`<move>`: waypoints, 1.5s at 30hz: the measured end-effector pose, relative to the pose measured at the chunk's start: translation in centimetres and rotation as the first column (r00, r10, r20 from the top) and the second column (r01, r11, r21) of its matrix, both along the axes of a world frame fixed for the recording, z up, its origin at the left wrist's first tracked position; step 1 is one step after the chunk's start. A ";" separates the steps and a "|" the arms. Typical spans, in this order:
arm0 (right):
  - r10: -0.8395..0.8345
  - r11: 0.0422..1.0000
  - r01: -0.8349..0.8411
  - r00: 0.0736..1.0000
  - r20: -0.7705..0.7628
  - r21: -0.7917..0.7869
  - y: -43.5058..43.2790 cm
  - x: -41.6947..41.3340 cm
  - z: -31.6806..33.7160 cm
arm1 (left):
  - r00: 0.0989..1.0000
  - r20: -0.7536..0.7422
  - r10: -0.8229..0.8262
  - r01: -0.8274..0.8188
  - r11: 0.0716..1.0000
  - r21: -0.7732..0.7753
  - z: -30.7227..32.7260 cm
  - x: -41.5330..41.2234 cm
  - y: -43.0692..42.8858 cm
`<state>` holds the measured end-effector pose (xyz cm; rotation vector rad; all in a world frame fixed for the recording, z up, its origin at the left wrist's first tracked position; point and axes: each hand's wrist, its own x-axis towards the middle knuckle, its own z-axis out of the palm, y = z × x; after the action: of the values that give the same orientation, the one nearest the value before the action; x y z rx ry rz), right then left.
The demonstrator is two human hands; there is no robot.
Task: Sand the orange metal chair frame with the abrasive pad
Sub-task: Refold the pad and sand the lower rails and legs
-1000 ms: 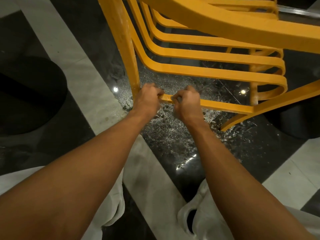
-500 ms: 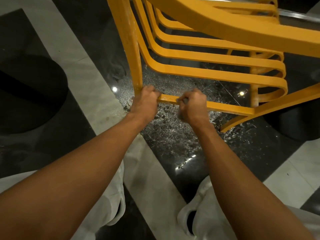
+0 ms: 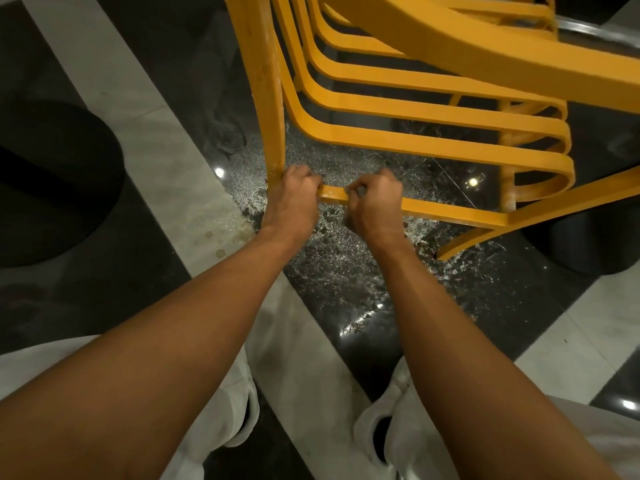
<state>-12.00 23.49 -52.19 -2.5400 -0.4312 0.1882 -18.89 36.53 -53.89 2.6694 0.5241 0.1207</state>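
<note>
Your pale trousers (image 3: 235, 410) sit at the bottom edge, knees apart. Both bare forearms run straight out and converge on the chair.

Your left hand (image 3: 292, 199) is knuckles up with its fingers curled tight over the lower rail (image 3: 450, 211), right at the corner where the rail meets the upright leg (image 3: 266, 98).

Your right hand (image 3: 375, 202) is just beside it on the same rail, not touching it. Its fingers are clamped round the rail. A grey scrap between them looks like the abrasive pad (image 3: 360, 191); the rest is hidden in the fist.

The orange chair frame (image 3: 433, 112) stands ahead of you on the floor, curved slats stacked above the rail, paint scuffed pale on the leg and rail.

The dark glossy floor (image 3: 346, 278) under your hands is covered in pale dust and flakes. A pale stripe (image 3: 156, 150) runs diagonally to the left.
</note>
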 end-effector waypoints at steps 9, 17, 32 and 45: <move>-0.054 0.997 0.055 0.998 0.013 -0.050 -1.1 0.1 -0.1 | 1.000 0.005 0.020 -0.020 1.000 0.009 -0.2 0.1 0.0; 0.000 1.000 -0.001 1.000 -0.022 -0.015 -0.8 -0.1 0.5 | 0.999 0.006 0.032 -0.032 0.999 -0.014 0.3 0.2 0.1; -0.047 0.999 0.048 0.999 -0.026 0.020 -1.2 -0.1 -0.1 | 0.999 -0.006 0.033 -0.033 0.998 -0.056 0.3 -0.4 -0.2; 0.108 0.992 -0.105 0.993 -0.039 0.063 0.7 0.0 0.3 | 0.968 0.045 0.249 -0.233 0.946 -0.225 -0.5 -7.0 1.0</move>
<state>-12.02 24.21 -51.85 -2.4508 -0.5484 0.2638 -25.85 37.55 -54.38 2.3701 0.7913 0.2178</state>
